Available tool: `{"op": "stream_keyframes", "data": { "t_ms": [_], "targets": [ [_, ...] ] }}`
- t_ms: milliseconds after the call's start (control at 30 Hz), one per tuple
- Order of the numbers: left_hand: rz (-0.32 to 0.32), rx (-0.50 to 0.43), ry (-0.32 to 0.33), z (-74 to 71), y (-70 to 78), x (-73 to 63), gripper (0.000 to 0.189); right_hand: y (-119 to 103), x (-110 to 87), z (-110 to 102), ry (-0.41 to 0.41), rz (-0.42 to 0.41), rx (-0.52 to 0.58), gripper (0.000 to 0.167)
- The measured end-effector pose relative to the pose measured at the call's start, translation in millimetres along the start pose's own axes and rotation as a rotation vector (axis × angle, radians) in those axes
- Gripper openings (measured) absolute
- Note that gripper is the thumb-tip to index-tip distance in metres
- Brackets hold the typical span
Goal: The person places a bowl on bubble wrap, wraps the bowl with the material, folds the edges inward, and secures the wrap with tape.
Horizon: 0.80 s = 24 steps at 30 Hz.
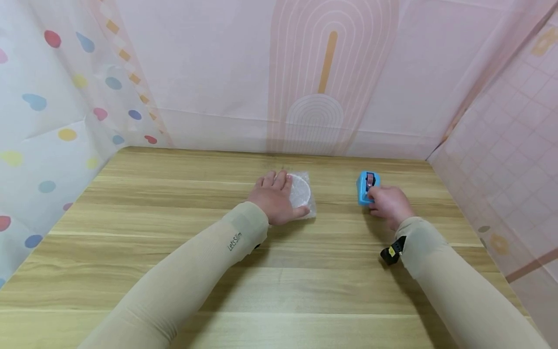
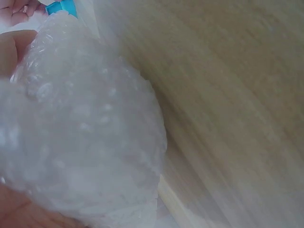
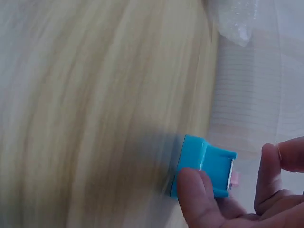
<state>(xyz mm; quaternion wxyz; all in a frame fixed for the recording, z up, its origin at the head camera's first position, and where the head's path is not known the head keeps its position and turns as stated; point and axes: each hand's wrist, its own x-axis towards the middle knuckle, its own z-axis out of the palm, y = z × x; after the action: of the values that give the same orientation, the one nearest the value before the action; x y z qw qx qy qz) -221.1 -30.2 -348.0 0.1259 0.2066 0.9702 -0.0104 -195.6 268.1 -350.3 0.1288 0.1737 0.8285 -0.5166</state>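
Observation:
My left hand lies over a flat, round white thing in clear bubble wrap, its fingers extended and its thumb spread across the near edge. In the left wrist view the bubble wrap fills much of the picture, and the thumb touches it. What it encloses shows only as a pale disc. To the right, my right hand holds a small blue tape dispenser by its near end. The right wrist view shows the thumb on one side of the blue dispenser, with pinkish tape at its end.
Both things are on a wood-grain table. A pink patterned cloth hangs along the back, a dotted cloth stands at the left, and a pale checked sheet borders the right edge.

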Motion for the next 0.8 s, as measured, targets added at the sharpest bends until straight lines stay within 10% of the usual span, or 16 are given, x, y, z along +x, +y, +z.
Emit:
{"op": "stream_keyframes", "data": {
  "t_ms": [267, 800],
  "targets": [
    [-0.004, 0.003, -0.002, 0.2, -0.1, 1.7, 0.11, -2.8, -6.2, -7.4, 0.027, 0.037, -0.204, 0.055],
    [-0.032, 0.011, -0.063, 9.6, -3.9, 19.9, 0.112, 3.6, 3.4, -4.2, -0.04, 0.119, 0.022, 0.032]
  ]
}}
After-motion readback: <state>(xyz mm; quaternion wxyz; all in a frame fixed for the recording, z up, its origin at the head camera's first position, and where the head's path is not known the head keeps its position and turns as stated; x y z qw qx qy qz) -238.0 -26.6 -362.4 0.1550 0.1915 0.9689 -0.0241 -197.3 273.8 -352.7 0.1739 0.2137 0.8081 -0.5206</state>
